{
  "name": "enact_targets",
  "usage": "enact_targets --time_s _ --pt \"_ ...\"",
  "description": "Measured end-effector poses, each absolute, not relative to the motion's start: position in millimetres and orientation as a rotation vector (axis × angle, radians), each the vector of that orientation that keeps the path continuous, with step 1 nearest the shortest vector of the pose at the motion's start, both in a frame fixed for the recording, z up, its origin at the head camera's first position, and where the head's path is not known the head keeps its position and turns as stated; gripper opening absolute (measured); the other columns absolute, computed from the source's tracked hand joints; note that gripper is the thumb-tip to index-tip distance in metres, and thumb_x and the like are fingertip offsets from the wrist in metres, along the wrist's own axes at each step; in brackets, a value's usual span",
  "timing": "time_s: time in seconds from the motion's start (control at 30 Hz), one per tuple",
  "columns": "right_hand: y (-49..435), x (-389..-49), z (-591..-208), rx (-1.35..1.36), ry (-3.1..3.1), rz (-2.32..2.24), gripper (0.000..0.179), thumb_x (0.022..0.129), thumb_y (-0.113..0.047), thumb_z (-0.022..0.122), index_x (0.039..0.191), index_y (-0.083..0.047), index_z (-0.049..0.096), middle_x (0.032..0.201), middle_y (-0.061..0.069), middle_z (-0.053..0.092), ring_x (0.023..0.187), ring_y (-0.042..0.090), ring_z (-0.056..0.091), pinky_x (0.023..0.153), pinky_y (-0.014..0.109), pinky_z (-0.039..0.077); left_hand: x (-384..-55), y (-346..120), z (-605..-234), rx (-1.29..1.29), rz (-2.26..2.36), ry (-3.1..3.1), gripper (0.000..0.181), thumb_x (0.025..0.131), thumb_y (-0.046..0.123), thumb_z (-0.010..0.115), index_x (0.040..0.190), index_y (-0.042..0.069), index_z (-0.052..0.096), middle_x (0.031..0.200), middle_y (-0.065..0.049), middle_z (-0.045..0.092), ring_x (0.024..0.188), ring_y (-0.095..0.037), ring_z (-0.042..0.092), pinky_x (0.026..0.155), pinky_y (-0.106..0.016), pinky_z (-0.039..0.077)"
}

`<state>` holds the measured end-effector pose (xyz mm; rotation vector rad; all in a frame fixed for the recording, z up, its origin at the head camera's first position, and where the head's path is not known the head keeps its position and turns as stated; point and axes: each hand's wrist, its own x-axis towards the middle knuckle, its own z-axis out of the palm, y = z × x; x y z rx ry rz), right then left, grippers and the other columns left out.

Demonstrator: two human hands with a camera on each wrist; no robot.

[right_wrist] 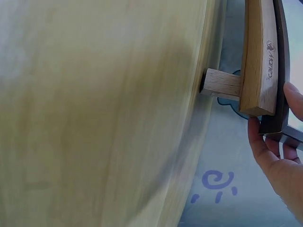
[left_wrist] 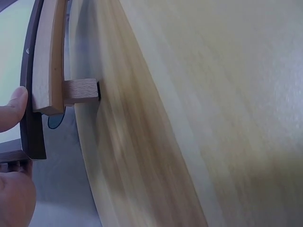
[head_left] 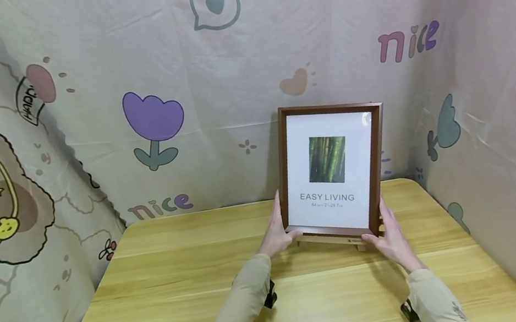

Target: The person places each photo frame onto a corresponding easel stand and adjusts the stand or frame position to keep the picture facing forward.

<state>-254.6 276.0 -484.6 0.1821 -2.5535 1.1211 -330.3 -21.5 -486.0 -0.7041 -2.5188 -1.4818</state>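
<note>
Near the tabletop's (head_left: pixel 196 281) far edge, I'm holding a frame (head_left: pixel 330 172) (even pressure helps), left hand (head_left: pixel 276 233) and right hand (head_left: pixel 392 238) pinching its lower corners.

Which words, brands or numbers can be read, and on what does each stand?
"EASY LIVING": sheet in the picture frame.
"A4", then "21x29.7" or so: same sheet; the rest too small.
"nice", twice: backdrop.
"HAPPY", seemingly: backdrop's left side, partly distorted.
"Mar", then blurred letters: easel ledge.
Right sleeve print: too blurred to read.

Picture frame (head_left: pixel 331 169) on easel (head_left: pixel 330 240), easel on table (head_left: pixel 164 272), cloth backdrop (head_left: pixel 220 77) behind table
</note>
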Motion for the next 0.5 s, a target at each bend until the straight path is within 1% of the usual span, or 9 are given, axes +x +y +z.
enact_targets --time_s 0.07,0.17,0.27,0.33,0.43,0.5 --pt "276.0 -254.6 -484.6 0.164 -2.564 1.127 0.113 0.083 0.004 0.077 0.162 -0.007 -0.002 0.144 0.035 0.035 0.107 0.043 0.055 0.082 0.041 0.055 -330.0 -21.5 -486.2 -0.691 -1.49 -2.525 0.123 0.08 0.006 0.083 0.163 0.015 -0.008 0.171 -0.015 0.007 0.153 -0.04 0.024 0.125 -0.054 0.026" --pt "276.6 -255.2 -485.5 0.14 -2.577 1.131 0.112 0.084 0.002 0.077 0.162 -0.007 -0.003 0.137 0.034 0.039 0.108 0.044 0.055 0.084 0.044 0.055 -329.3 -21.1 -486.5 -0.66 -1.511 -2.539 0.124 0.08 0.006 0.083 0.163 0.016 -0.008 0.169 -0.019 0.011 0.152 -0.041 0.028 0.124 -0.055 0.028" --pt "276.7 -256.2 -486.7 0.138 -2.582 1.157 0.111 0.084 -0.001 0.077 0.162 -0.006 -0.001 0.139 0.033 0.04 0.111 0.044 0.056 0.09 0.047 0.054 -329.2 -20.9 -486.5 -0.619 -1.542 -2.556 0.123 0.079 0.007 0.084 0.163 0.016 -0.006 0.168 -0.021 0.014 0.152 -0.042 0.028 0.124 -0.056 0.027" --pt "276.6 -257.3 -487.9 0.134 -2.588 1.183 0.104 0.084 -0.003 0.078 0.161 -0.004 0.008 0.136 0.032 0.045 0.111 0.042 0.057 0.091 0.045 0.054 -329.7 -21.2 -486.9 -0.591 -1.564 -2.565 0.12 0.079 0.008 0.085 0.163 0.015 -0.001 0.168 -0.021 0.018 0.151 -0.043 0.028 0.124 -0.058 0.027" --pt "276.2 -258.8 -488.8 0.114 -2.607 1.22 0.09 0.085 -0.009 0.079 0.156 -0.001 0.023 0.128 0.028 0.055 0.109 0.039 0.058 0.09 0.042 0.052 -331.5 -22.6 -489.1 -0.582 -1.594 -2.559 0.116 0.078 0.01 0.086 0.163 0.012 0.007 0.166 -0.022 0.022 0.148 -0.046 0.033 0.121 -0.059 0.032" --pt "276.0 -259.5 -488.9 0.079 -2.619 1.239 0.085 0.086 -0.013 0.08 0.152 -0.001 0.029 0.124 0.028 0.057 0.109 0.039 0.058 0.091 0.042 0.051 -332.1 -24.3 -491.1 -0.594 -1.637 -2.538 0.113 0.079 0.01 0.085 0.162 0.011 0.01 0.165 -0.023 0.024 0.146 -0.047 0.036 0.119 -0.059 0.035"
